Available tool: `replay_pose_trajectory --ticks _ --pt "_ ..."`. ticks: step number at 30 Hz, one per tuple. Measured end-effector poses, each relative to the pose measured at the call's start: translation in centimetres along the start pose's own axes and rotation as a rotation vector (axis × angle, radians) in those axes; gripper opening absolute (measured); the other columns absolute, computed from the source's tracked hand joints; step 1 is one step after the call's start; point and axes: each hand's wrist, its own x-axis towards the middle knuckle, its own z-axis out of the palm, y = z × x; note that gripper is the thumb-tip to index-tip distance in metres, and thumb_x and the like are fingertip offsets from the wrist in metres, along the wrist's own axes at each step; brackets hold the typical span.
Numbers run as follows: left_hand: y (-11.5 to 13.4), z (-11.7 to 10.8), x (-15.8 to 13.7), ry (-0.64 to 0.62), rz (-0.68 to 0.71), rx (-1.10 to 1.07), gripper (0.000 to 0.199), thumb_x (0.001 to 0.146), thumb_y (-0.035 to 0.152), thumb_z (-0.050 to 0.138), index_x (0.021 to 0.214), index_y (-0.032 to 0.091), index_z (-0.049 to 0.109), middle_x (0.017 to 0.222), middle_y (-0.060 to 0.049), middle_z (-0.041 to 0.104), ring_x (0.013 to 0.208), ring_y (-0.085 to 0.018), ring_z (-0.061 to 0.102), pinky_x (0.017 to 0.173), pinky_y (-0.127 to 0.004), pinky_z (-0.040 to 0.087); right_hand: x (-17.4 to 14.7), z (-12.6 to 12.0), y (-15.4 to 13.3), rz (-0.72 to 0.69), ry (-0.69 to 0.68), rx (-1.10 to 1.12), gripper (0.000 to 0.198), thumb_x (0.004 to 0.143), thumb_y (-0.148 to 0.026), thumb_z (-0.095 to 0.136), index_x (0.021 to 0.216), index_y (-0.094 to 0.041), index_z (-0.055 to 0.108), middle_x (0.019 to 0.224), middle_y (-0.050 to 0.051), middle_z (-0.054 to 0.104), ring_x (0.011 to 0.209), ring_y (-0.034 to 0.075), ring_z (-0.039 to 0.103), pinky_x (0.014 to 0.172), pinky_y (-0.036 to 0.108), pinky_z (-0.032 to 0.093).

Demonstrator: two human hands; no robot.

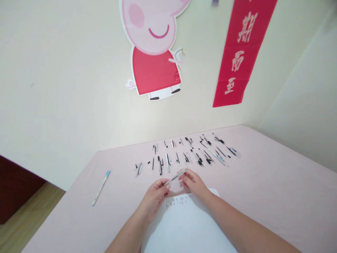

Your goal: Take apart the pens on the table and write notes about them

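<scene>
A slim, light-coloured pen is held between my two hands, just above the far edge of a white sheet of paper. My left hand pinches its lower left end. At the upper right end, the fingers of my right hand are closed on it. Small marks in rows show along the top of the sheet. My forearms cover parts of the paper's sides. Beyond my hands lie several disassembled pens, their barrels, caps and dark refills set out in two rough rows.
A whole pen with a blue cap lies at the left on the pink tabletop. The table's far edge meets a pale wall bearing a cartoon pig sticker and a red banner. Wooden floor shows at lower left.
</scene>
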Motion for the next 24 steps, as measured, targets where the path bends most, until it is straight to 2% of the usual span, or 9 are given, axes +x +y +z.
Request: replay_pose_trajectory --ticks 3,6,9,12,16,20,24 --pt "-1.0 0.0 0.1 0.034 0.05 0.094 0.029 0.059 0.031 0.079 0.079 0.014 0.067 0.061 0.003 0.055 0.055 -0.007 0.047 0.056 -0.019 0.036 0.1 -0.4 -0.1 0.113 0.051 0.24 0.023 0.072 -0.027 0.052 0.092 -0.019 0.059 0.065 -0.003 0.054 0.051 0.01 0.046 0.051 0.023 0.035" --pt "-1.6 -0.4 0.4 0.108 0.105 0.188 0.031 0.059 0.035 0.077 0.081 0.014 0.068 0.061 0.002 0.056 0.056 -0.009 0.047 0.057 -0.02 0.036 0.1 -0.5 -0.2 0.153 0.06 0.331 0.023 0.065 -0.021 0.054 0.087 -0.018 0.061 0.059 -0.004 0.053 0.05 0.009 0.045 0.05 0.022 0.034" --pt "-1.9 -0.8 0.6 0.158 0.153 0.275 0.031 0.061 0.036 0.074 0.083 0.015 0.068 0.061 0.001 0.058 0.056 -0.01 0.048 0.056 -0.022 0.036 0.1 -0.4 -0.5 0.181 0.03 0.38 0.021 0.064 -0.02 0.059 0.084 -0.018 0.063 0.062 -0.003 0.057 0.051 0.009 0.047 0.049 0.022 0.034" --pt "-2.1 -1.2 0.9 0.17 0.223 0.362 0.031 0.063 0.038 0.071 0.083 0.014 0.068 0.066 -0.001 0.061 0.058 -0.012 0.051 0.057 -0.023 0.038 0.0 -0.3 -0.7 0.197 0.021 0.443 0.023 0.064 -0.028 0.068 0.085 -0.018 0.063 0.067 -0.001 0.061 0.052 0.009 0.049 0.049 0.022 0.035" --pt "-2.4 -1.7 1.2 0.161 0.387 0.571 0.023 0.069 0.035 0.065 0.079 0.016 0.067 0.072 -0.003 0.063 0.065 -0.015 0.056 0.061 -0.027 0.043 0.1 -0.4 -0.6 0.197 0.062 0.475 0.029 0.064 -0.04 0.073 0.078 -0.016 0.066 0.063 -0.001 0.059 0.052 0.009 0.049 0.048 0.022 0.035" --pt "-2.6 -1.9 1.3 0.157 0.56 0.808 0.02 0.07 0.03 0.063 0.086 0.018 0.065 0.074 -0.002 0.061 0.069 -0.016 0.057 0.064 -0.028 0.045 0.2 -0.4 -0.4 0.215 0.078 0.444 0.034 0.062 -0.042 0.076 0.08 -0.014 0.071 0.061 0.0 0.058 0.052 0.009 0.047 0.049 0.022 0.033" --pt "-2.7 -1.8 1.0 0.111 0.591 0.947 0.019 0.076 0.031 0.059 0.089 0.019 0.063 0.073 -0.002 0.06 0.066 -0.016 0.055 0.062 -0.027 0.043 0.1 -0.3 -0.5 0.247 0.033 0.47 0.037 0.061 -0.042 0.077 0.086 -0.014 0.073 0.057 -0.002 0.054 0.051 0.007 0.045 0.05 0.022 0.032"
